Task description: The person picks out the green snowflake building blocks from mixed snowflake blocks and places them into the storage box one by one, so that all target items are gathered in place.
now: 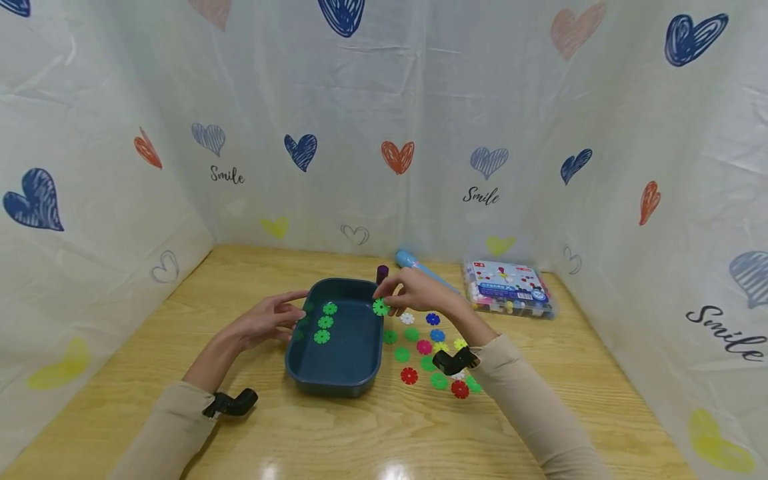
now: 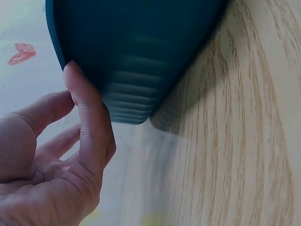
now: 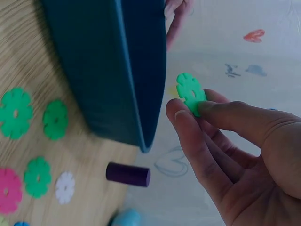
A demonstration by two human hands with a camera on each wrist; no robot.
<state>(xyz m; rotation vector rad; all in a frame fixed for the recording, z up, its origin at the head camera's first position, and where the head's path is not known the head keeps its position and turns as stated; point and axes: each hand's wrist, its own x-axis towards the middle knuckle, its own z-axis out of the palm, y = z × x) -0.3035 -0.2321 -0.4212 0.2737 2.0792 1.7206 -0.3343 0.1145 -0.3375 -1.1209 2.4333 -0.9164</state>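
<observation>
My right hand (image 1: 411, 290) pinches a green snowflake disc (image 3: 189, 90) between thumb and fingers, above the right rim of a dark blue plastic basin (image 1: 354, 367). Inside the basin, three green discs (image 1: 325, 322) lie in a row on its floor. At the left rim, my left hand (image 1: 273, 320) grips the basin's edge; in the left wrist view its fingertips (image 2: 73, 70) reach the rim. Right of the basin, snowflake discs in red (image 1: 409, 376), pink (image 1: 424, 347), white (image 1: 407, 319), blue (image 1: 433, 319), yellow and green are spread on the table, some hidden behind the right forearm.
A dark purple cylinder (image 1: 382, 273) stands just behind the basin's right corner. Further back lies a light blue rod-like object (image 1: 420, 267), partly covered by the right hand. A clear case with a printed lid (image 1: 507, 287) sits at the back right. Heart-printed curtains enclose the wooden table (image 1: 240, 427).
</observation>
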